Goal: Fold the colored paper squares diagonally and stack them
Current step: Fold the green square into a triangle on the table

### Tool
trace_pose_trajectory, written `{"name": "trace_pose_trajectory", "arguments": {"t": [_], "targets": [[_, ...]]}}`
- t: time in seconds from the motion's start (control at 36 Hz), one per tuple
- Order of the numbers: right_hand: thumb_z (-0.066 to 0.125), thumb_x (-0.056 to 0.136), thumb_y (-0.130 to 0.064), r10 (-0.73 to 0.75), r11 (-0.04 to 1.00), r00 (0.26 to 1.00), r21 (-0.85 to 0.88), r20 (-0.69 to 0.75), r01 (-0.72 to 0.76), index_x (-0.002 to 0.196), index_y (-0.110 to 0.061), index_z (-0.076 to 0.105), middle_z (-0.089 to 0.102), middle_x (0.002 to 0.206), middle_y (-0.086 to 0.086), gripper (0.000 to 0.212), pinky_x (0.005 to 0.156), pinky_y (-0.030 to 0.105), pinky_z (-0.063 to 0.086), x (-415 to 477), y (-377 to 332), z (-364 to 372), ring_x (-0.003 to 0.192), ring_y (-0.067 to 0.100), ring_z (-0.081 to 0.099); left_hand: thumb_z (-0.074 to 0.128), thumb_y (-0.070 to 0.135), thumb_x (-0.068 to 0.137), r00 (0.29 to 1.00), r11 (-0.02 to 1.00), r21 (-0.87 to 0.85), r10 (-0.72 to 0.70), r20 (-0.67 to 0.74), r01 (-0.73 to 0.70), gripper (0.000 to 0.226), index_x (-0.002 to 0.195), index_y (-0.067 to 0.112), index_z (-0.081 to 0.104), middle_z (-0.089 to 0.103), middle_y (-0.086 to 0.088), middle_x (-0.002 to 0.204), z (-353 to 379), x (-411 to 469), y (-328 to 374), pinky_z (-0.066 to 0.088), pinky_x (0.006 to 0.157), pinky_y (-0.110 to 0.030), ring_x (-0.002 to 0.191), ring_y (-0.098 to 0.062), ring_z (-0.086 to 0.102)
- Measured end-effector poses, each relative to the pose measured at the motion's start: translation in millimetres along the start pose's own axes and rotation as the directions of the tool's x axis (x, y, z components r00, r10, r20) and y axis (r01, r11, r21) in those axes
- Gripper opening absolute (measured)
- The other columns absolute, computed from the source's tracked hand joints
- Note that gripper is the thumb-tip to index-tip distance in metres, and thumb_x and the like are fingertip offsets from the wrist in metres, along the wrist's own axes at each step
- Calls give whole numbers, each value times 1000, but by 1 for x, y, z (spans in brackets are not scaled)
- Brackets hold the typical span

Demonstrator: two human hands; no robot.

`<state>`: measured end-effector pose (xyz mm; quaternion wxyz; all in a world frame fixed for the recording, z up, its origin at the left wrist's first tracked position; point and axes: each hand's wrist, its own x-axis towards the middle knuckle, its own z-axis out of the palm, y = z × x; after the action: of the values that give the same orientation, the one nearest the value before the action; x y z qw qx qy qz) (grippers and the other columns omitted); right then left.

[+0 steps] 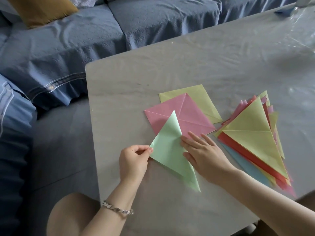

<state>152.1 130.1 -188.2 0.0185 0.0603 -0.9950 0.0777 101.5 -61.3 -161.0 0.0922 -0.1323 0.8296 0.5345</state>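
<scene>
1. Head view: a smooth pale-green paper triangle (170, 150) lies near the desk's (187, 65) front edge; left hand (133, 160) fingers pinch its left tip, right hand (204, 154) presses it with flat fingers.
2. Creased pink square (187, 114) overlaps yellow square (201, 99) mid-desk; fanned triangle stack (252, 140) by right edge.
3. Glossy grey desk; quilted blue sofa (68, 40) behind.

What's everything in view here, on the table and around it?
Folded green paper triangle: one, pale green, table's near side, overlapping pink square.
Pink paper square: one, pink, creased, mid-table.
Yellow paper square: one, yellow, partly under the pink.
Stack of folded paper triangles: one, yellow-topped, mixed colours, right.
Grey table: one, centre.
Blue sofa: one, behind.
Mustard cushion: one, on sofa.
Silver bracelet: one, left wrist.
Left hand: pinches green triangle's corner.
Right hand: flat on green triangle.
</scene>
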Motion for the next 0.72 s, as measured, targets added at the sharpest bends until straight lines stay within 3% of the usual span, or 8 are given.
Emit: {"name": "trace_pose_trajectory", "arguments": {"t": [0.06, 0.08, 0.14, 0.22, 0.44, 0.53, 0.64, 0.72], "targets": [[22, 95, -38, 20, 1000, 1000, 23, -1, -20, 109, -15, 68, 65, 118, -3, 53, 93, 45, 45, 14, 0, -2, 117, 23, 56, 72, 10, 77, 1000, 1000, -3, -5, 1, 5, 24, 63, 28, 66, 68, 1, 64, 0, 1, -1, 57, 70, -41, 61, -18, 64], [26, 93, -37, 20, 998, 1000, 56, 18, -21, 113, -14, 66, 63, 122, -2, 50, 97, 44, 42, 22, 0, -4, 121, 24, 53, 73, 10, 76, 1000, 1000, -7, -9, 1, 9, 23, 63, 28, 66, 69, 1, 64, 0, 2, -1, 57, 71, -41, 64, -18, 66], [27, 97, -34, 21, 994, 999, 104, 48, -26, 130, -14, 52, 47, 140, -5, 46, 110, 38, 24, 36, 0, -8, 136, 20, 33, 74, 11, 75, 1000, 1000, -18, -25, 5, 25, 22, 63, 28, 67, 70, 1, 66, 1, 4, -3, 57, 74, -42, 69, -19, 68], [29, 100, -29, 38, 996, 997, 76, 63, -43, 141, -17, 36, 29, 150, -9, 43, 113, 30, 8, 55, 2, -8, 143, 13, 12, 75, 11, 74, 999, 999, -25, -35, 8, 36, 22, 61, 28, 67, 70, 1, 66, 1, 5, -5, 56, 74, -42, 68, -21, 68], [26, 101, -27, 45, 999, 997, 17, 63, -46, 135, -18, 44, 37, 145, -7, 40, 109, 29, 14, 95, 5, -12, 143, 15, 13, 75, 9, 73, 999, 999, -14, -35, 13, 36, 27, 58, 29, 64, 67, 5, 63, 1, 7, -3, 56, 74, -43, 65, -21, 64], [27, 101, -29, 31, 999, 992, 33, 119, -36, 142, -15, 33, 27, 151, -5, 44, 109, 27, 13, 93, 7, -12, 143, 14, 10, 75, 9, 73, 999, 999, -16, -34, 5, 35, 26, 59, 28, 64, 66, 4, 63, 2, 7, -4, 56, 75, -42, 65, -21, 64], [27, 99, -42, -6, 1000, 965, -17, 261, 10, 148, -13, 4, 0, 157, 0, 62, 114, 30, 6, 78, 16, -16, 144, 14, 0, 76, 11, 72, 999, 999, -20, -33, 0, 33, 24, 59, 28, 66, 69, 1, 67, 2, 8, -7, 56, 76, -42, 69, -22, 67], [30, 94, -52, -49, 998, 942, -17, 332, 58, 148, -13, -2, -8, 156, 1, 74, 114, 30, 0, 59, 19, -21, 143, 13, -7, 76, 12, 72, 1000, 1000, -14, -26, 2, 26, 21, 61, 26, 67, 70, 1, 68, 2, 9, -8, 56, 76, -39, 68, -19, 66]]}}
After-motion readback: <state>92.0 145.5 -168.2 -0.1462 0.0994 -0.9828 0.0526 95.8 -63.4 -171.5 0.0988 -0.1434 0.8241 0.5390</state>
